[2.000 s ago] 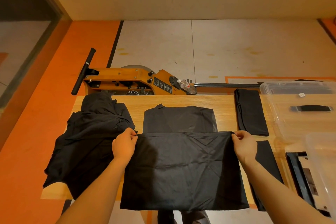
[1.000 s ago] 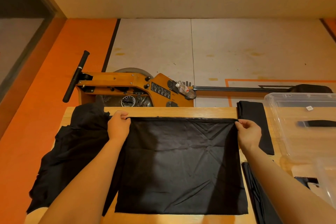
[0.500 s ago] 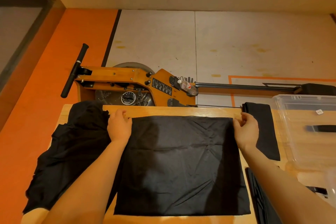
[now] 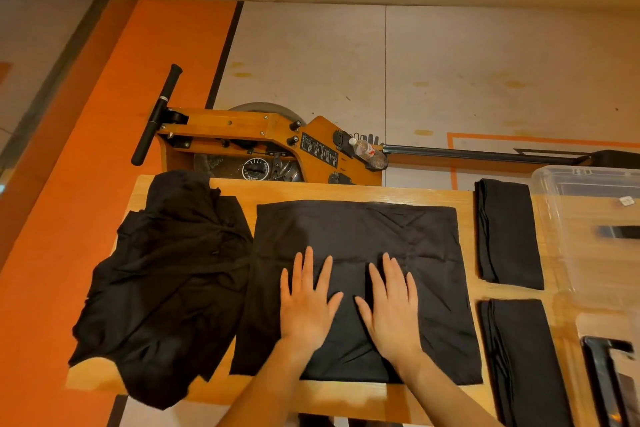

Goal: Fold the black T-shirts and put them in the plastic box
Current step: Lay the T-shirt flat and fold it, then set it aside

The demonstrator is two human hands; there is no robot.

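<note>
- The folded shirt [image 4: 360,239] lies flat in the middle of the desk [image 4: 346,191], a near-square black panel with a crease running across it.
- The left hand [image 4: 306,305] lies palm down on the near half of the shirt, fingers straight and spread, gripping nothing.
- The right hand [image 4: 391,305] lies just beside it, also flat and spread on the cloth, thumbs nearly meeting but apart.
- A heap [image 4: 166,274] of unfolded black shirts sits on the desk's left end, touching the folded shirt's left edge and hanging over the desk's left and near edges.
- Two narrow folded shirts lie to the right: the far one [image 4: 507,236] near the desk's back edge, the near one [image 4: 523,357] in front of it, a strip of bare wood between them.
- The box [image 4: 588,246], clear plastic, stands at the desk's right end, just beside the far folded shirt; a black handle shows through its wall.
- A black-framed object [image 4: 609,381] lies at the near right corner, cut off by the frame edge; what it is cannot be told.
- Behind the desk on the floor stands an orange rowing machine [image 4: 263,146] with a black handle, a dial and a long rail running right.
- A bottle [image 4: 367,151] rests in a holder on the machine.
</note>
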